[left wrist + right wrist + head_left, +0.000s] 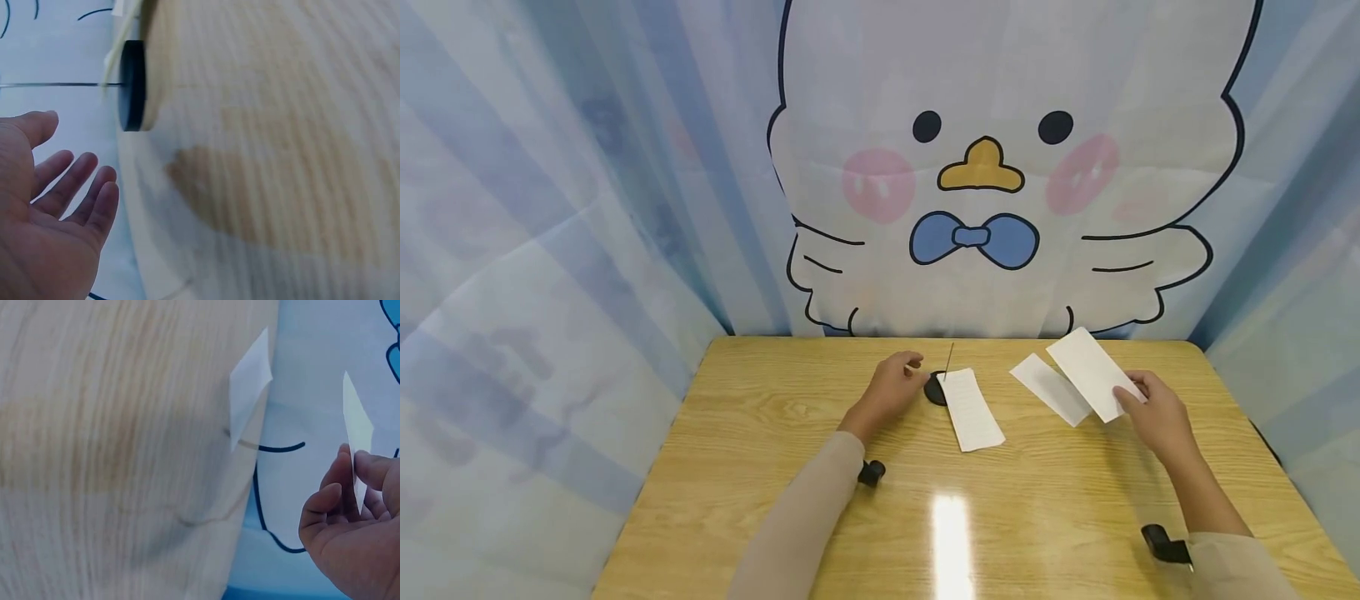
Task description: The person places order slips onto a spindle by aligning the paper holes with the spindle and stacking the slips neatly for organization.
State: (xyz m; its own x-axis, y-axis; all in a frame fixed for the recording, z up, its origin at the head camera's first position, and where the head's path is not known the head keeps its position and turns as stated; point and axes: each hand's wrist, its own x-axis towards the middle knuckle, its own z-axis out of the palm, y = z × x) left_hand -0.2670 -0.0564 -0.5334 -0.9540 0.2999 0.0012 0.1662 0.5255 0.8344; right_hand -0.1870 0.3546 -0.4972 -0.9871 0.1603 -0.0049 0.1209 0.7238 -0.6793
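Note:
A bill spike with a round black base [934, 389] and a thin upright metal rod stands toward the back of the table. White paper slips [974, 412] with faint print are at its rod, near the base, and reach toward the front. My left hand [895, 385] is just left of the base; in the left wrist view its fingers [94, 194] are loosely bent around nothing, apart from the rod. In my right hand [1159, 417], thumb and fingers pinch a white paper slip [1093, 371] by its edge, above the table. Another white slip [1051, 390] lies on the tabletop, partly covered by the held one.
The wood-grain table [737, 517] ends at the back against a curtain [865, 283] printed with a white cartoon bird. Pale blue curtain also hangs at both sides. A black wrist device [871, 473] is by the left sleeve, another [1165, 546] by the right.

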